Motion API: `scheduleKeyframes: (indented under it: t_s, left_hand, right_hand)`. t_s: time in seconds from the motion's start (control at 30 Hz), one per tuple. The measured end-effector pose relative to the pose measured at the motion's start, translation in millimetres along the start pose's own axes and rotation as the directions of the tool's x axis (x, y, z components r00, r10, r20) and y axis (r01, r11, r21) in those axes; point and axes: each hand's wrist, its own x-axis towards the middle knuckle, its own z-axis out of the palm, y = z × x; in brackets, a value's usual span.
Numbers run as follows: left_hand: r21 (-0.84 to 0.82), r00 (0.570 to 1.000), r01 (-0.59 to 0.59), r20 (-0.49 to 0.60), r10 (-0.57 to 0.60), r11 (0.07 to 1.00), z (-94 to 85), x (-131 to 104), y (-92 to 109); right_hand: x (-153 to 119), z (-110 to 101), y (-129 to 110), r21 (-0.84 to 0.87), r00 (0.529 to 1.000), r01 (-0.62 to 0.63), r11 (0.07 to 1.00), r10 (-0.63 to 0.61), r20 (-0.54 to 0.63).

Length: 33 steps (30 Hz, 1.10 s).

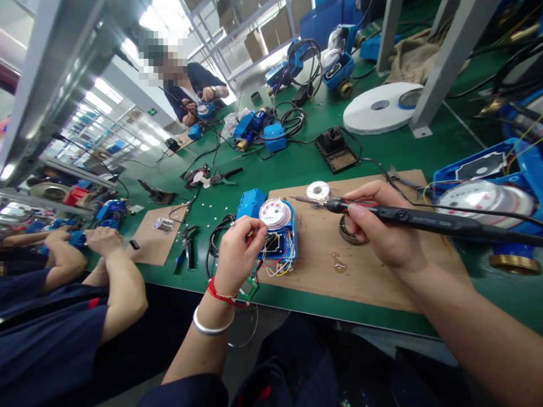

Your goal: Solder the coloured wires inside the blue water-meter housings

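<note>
My right hand (384, 226) is closed around a black soldering iron (399, 216), its metal tip pointing left above the cardboard sheet (382, 282). Over the near left side of an opened blue water meter (296, 237), my left hand (241, 243) has thumb and fingers pinched together. What lies between those fingertips is hidden. The meter has a round white dial (275, 213) and loose thin wires (282, 265) in its housing. A green circuit board (249, 288) sits just below my left hand. Behind the iron's tip stands a white-rimmed solder spool (318, 192).
A soldering iron stand (336, 150) is at the back, near a large white reel (373, 107). Another open blue meter (479, 169) stands at right. Cutters (185, 249) lie to the left. Co-workers' arms (114, 265) are at far left; another person (190, 85) works across the table.
</note>
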Motion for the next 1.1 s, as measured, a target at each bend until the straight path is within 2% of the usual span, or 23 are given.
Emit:
scheduleKeyframes:
  t_s: [0.13,0.23,0.37,0.87,1.1]
  left_hand:
    - [0.011,0.998,0.011,0.055,-0.012,1.000,-2.3,2.2,1.1]
    - [-0.003,0.996,0.044,0.075,-0.044,0.999,-2.4,2.3,0.3]
    - [-0.027,0.993,0.091,0.081,-0.088,0.995,-1.4,1.8,-1.5]
    - [-0.063,0.992,0.124,0.044,-0.121,0.990,-0.4,-6.7,-3.6]
    - [-0.011,0.995,0.092,0.040,-0.091,0.996,-0.1,-9.5,-2.7]
  right_hand:
    - [-2.3,1.5,-0.6,0.085,0.998,-0.008,0.996,0.003,0.066]
    - [-4.8,3.0,-1.6,0.079,0.993,-0.025,0.997,0.015,0.117]
    - [-7.6,4.4,-3.2,-0.009,0.986,-0.048,0.999,0.049,0.161]
    - [-10.3,8.5,-12.6,-0.307,0.976,0.069,0.949,0.000,0.219]
    - [-10.4,10.5,-12.5,-0.338,0.967,0.069,0.939,0.021,0.255]
